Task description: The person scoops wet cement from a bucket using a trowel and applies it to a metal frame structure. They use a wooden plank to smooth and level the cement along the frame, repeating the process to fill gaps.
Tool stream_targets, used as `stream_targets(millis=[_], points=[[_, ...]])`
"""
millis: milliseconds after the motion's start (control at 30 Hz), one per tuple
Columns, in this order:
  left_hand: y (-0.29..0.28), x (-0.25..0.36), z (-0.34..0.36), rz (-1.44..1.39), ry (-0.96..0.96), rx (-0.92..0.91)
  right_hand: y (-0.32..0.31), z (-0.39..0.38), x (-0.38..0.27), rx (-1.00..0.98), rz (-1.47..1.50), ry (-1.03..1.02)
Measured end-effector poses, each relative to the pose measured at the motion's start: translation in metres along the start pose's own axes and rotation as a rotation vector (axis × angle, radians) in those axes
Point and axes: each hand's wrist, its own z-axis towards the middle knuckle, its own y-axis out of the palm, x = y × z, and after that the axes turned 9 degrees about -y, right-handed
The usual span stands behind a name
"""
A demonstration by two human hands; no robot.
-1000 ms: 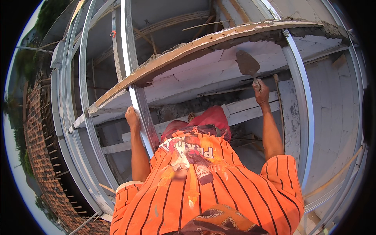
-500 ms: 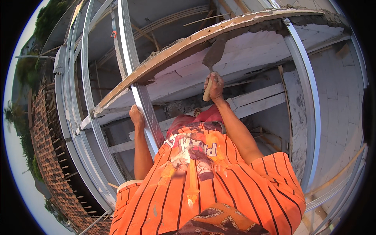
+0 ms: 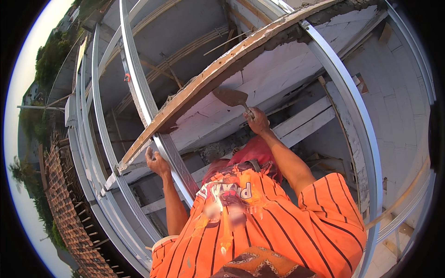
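Note:
My right hand [image 3: 257, 122] is closed round the handle of a pointed trowel [image 3: 231, 97]. The blade lies close to the wet mortar band [image 3: 204, 98] that runs along the top of a pale block wall [image 3: 273, 69]. A long wooden batten [image 3: 211, 70] edges that mortar on its far side. My left hand [image 3: 158, 163] has its fingers apart and holds nothing. It is just left of a shiny metal stud [image 3: 172, 160], below the batten's lower left stretch. Whether it touches the stud or batten I cannot tell.
More metal studs [image 3: 105, 116] stand at the left, and another metal stud [image 3: 350, 92] rises at the right. Below the wall lie white-grey planks [image 3: 303, 121]. Beyond the left framing is a tiled roof [image 3: 69, 194]. A grey block wall [image 3: 401, 92] closes the right side.
My left hand has let go of the metal stud and its fingers have spread. The trowel has swung leftward, its blade now pointing left along the mortar. The view has tilted slightly.

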Motion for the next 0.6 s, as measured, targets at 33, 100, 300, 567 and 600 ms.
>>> stream_targets(millis=[33, 100, 300, 567, 600], points=[[0.005, 0.031, 0.003, 0.013, 0.053, -0.011, -0.016, 0.006, 0.007, 0.027, -0.048, -0.045], [0.013, 0.071, 0.01, 0.03, 0.135, -0.076, -0.054, 0.028, 0.005, 0.063, -0.134, -0.136], [0.078, 0.185, 0.012, 0.019, 0.508, -0.433, -0.129, 0.085, 0.028, 0.181, -0.281, -0.157], [0.127, 0.249, -0.006, -0.007, 0.677, -0.669, -0.144, 0.09, 0.03, 0.361, -0.047, 0.155], [0.129, 0.248, -0.008, -0.045, 0.619, -0.681, -0.141, 0.089, 0.023, 0.361, 0.019, 0.196]])
